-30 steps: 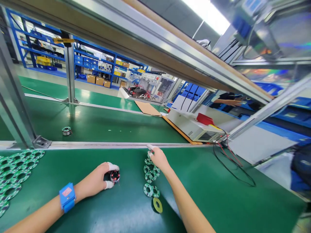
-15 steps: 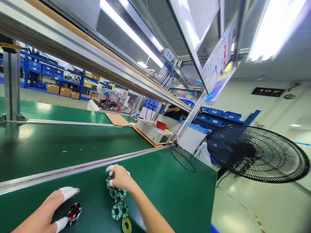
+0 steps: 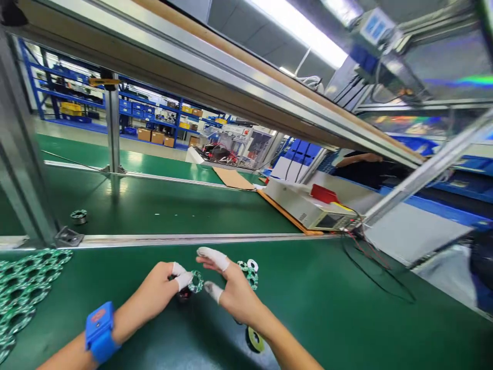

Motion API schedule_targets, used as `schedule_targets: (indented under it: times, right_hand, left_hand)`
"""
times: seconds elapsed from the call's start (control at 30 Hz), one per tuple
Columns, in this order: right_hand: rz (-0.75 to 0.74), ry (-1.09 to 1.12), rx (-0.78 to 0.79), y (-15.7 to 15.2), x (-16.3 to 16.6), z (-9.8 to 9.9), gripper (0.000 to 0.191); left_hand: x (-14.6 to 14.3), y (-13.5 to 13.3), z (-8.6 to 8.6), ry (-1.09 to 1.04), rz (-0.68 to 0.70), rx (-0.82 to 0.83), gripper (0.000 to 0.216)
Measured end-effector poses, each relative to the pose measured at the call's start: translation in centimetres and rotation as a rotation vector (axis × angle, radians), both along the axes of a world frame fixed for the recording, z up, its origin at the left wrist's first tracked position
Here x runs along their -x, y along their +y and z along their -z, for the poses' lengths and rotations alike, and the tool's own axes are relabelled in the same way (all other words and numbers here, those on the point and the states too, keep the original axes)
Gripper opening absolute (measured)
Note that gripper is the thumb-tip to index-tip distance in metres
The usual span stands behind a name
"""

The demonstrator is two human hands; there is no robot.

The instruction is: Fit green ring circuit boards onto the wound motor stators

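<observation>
My left hand [image 3: 164, 288], white covers on thumb and forefinger and a blue band on the wrist, pinches a green ring-shaped part [image 3: 197, 282] by its left edge. Just under those fingertips is a dark round part with red bits [image 3: 185, 294], partly hidden. To the right of the held ring, my right hand [image 3: 227, 285] is open, its covered thumb and fingers spread with nothing between them. Beyond it lie several green rings [image 3: 252, 280] and a white ring [image 3: 252, 265], partly hidden by the hand. A yellow ring [image 3: 256, 339] lies beside my right forearm.
Many green rings [image 3: 26, 282] lie in rows at the bench's left. Behind the metal rail [image 3: 162, 239] stands a small round part [image 3: 79, 217]. A boxy instrument [image 3: 308, 205] with cables is at the back right. A metal post [image 3: 26, 144] rises at left; a shelf beam crosses overhead.
My view has swung left. My right hand has left the ring cluster and opened near my left hand. My left hand, earlier open around the dark part, now pinches a green ring.
</observation>
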State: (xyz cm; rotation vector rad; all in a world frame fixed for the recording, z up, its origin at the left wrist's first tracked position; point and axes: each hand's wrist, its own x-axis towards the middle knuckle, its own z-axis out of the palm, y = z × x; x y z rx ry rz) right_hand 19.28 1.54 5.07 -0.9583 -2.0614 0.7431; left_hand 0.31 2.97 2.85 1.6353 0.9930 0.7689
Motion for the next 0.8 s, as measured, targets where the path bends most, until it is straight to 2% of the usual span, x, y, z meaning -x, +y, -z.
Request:
schedule_targets:
  times: [0.07, 0.13, 0.27, 0.37, 0.53, 0.6, 0.7, 0.8]
  right_hand:
    - [0.112, 0.059, 0.055, 0.5, 0.2, 0.7, 0.044]
    - [0.162, 0.036, 0.091, 0.5, 0.4, 1.0, 0.034]
    - [0.155, -0.148, 0.053, -0.1, 1.0, 0.8, 0.041]
    - [0.178, -0.256, 0.009, -0.3, 1.2, 0.7, 0.037]
    - [0.198, -0.313, -0.014, 0.3, 1.0, 1.0, 0.034]
    - [0.212, -0.305, -0.016, 0.8, 0.6, 1.3, 0.033]
    - [0.290, -0.245, 0.055, 1.8, 0.0, 1.9, 0.029]
    - [0.306, -0.189, 0.148, 2.5, -0.4, 2.6, 0.027]
  left_hand:
    - [-0.1, 0.1, 0.1, -0.044, -0.076, 0.033, 0.037]
    - [-0.2, 0.1, 0.3, -0.076, -0.112, 0.055, 0.035]
    - [-0.4, -0.1, 0.5, -0.121, -0.096, 0.091, 0.030]
    - [-0.5, -0.1, 0.7, -0.125, -0.086, 0.088, 0.028]
    - [-0.3, -0.2, 0.7, -0.055, -0.087, 0.024, 0.029]
    - [-0.1, -0.3, 0.7, 0.081, -0.113, -0.116, 0.031]
    - [0.2, -0.5, 1.3, 0.457, -0.171, -0.390, 0.032]
    - [0.3, -0.6, 2.3, 0.698, -0.123, -0.471, 0.037]
